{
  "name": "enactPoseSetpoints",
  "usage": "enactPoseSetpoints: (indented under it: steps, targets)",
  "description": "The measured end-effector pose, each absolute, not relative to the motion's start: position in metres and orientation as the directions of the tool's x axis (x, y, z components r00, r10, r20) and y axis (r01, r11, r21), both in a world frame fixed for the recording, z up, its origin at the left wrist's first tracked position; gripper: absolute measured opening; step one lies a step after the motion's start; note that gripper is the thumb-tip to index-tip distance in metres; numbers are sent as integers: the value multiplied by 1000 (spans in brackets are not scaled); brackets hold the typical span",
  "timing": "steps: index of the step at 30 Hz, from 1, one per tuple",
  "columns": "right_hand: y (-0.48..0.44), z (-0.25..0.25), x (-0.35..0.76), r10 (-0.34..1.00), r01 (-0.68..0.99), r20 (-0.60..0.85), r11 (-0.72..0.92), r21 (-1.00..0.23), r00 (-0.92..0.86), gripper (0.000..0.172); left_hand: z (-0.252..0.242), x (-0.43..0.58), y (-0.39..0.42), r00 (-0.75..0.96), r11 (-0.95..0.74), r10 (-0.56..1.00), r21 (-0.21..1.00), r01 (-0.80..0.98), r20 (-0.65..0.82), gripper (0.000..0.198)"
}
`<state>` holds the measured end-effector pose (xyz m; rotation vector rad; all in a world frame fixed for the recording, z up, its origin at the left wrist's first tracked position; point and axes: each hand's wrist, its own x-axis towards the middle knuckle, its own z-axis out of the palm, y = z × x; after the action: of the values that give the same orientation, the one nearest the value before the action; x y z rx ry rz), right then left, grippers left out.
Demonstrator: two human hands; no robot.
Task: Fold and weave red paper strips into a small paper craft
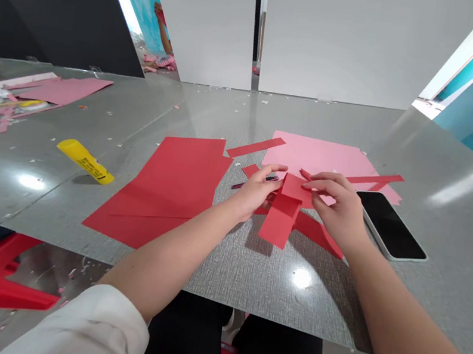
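The grey desk (247,275) fills most of the view, flecked with small paper scraps. On its left half lies a large red sheet (166,189), flat, its near corner towards the desk edge. Beyond the hands a pink sheet (326,156) lies flat, with a long red strip (374,179) across its right side and a shorter red strip (256,147) at its left corner. A dark phone (391,226) lies face up just beside the right wrist, hemming that side. Further left, well apart, a yellow glue stick (85,161) lies on its side. A thin dark pen-like thing (239,185) sticks out under the left hand; what it is cannot be told.

Between the hands, at the desk's middle, is the folded red piece (282,215). Its long axis runs from the fingertips back towards the person, leaning slightly left, and its near end rests low over the desk. The left hand (256,191) pinches its upper left edge with narrow fingers (276,171); the right hand (340,209) holds the upper right edge, fingers (321,182) closed down on the paper.
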<state>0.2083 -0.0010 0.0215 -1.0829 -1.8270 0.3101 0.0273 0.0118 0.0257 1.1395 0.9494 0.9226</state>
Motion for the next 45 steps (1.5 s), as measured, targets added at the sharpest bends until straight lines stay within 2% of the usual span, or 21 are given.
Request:
enactPoseSetpoints:
  steps: [2,5,9,12,14,17,19,25,41,43,45]
  targets:
    - [1,19,209,766,566,613,598,-567,-195,24,26,28,12,333,173,935,976,-133,-121,35]
    - [3,16,209,756,569,615,613,-547,-224,22,26,27,12,340,127,937,985,-114,-82,42]
    - [1,17,209,808,507,553,569,-647,-201,22,24,25,11,359,67,933,996,-64,-40,53]
    - [-1,21,207,910,354,405,411,-840,-94,23,23,25,11,356,30,935,997,-77,-1,49]
    - [-2,22,206,963,220,255,267,-938,-82,32,23,26,12,339,2,940,998,-69,22,46]
    - [-2,21,203,984,123,89,109,-986,-153,52,23,26,12,328,-21,944,999,-32,31,43]
    - [-1,20,201,986,106,47,65,-992,-162,57,23,26,12,326,-31,945,999,-6,32,42]
    - [1,18,200,988,81,14,27,-996,-151,60,20,26,13,327,-82,943,996,31,67,41]
    - [-2,21,200,986,116,17,36,-993,-164,62,20,26,12,355,-44,934,999,-3,42,40]
    - [-3,21,199,983,90,-11,5,-996,-182,57,21,26,12,336,-43,941,999,-5,43,40]
    - [-3,20,199,975,81,-47,-30,-996,-218,44,22,27,11,312,-49,949,999,6,45,42]
